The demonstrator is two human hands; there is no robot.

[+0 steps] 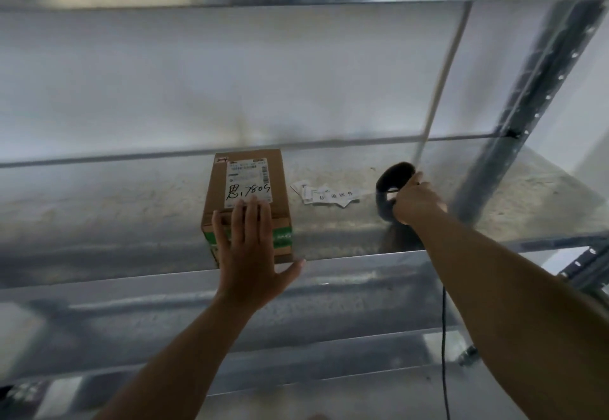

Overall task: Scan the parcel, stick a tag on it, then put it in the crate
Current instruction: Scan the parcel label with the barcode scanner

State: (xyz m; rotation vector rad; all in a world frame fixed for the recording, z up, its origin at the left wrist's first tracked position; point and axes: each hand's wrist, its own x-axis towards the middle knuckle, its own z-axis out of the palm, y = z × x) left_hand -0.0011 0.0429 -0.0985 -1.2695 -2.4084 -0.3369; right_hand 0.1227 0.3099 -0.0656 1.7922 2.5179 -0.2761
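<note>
Fingers (245, 218) of the left hand (250, 255) lie spread and flat over the near top edge of the parcel (247, 202), thumb splayed off to the right along the shelf lip; palm pressing or steadying, not a closed grasp. Right hand (417, 200) is wrapped around the handle of a dark scanner (392, 182), head of the scanner tilted up and to the left, its cable (444, 337) hanging down past the forearm. Parcel sits on the metal shelf (131, 222) at its front edge, long axis running away from the person toward the back of the shelf, white shipping label (247, 182) with handwritten marks facing up. Key relation: the label lies to the left of the scanner, at roughly the same depth on the shelf, apart from it, with scraps of white paper (326, 194) on the shelf between the two. Judgement: the scanner head needs swinging left and tipping down onto the label; left hand is the nearer one and already on the box, well placed to hold or turn it. No crate in view, no separate tag clearly identifiable; the paper scraps may or may not be tags. Barcode detail too small to read. Scanner face hidden, lower frame blurred.
</note>
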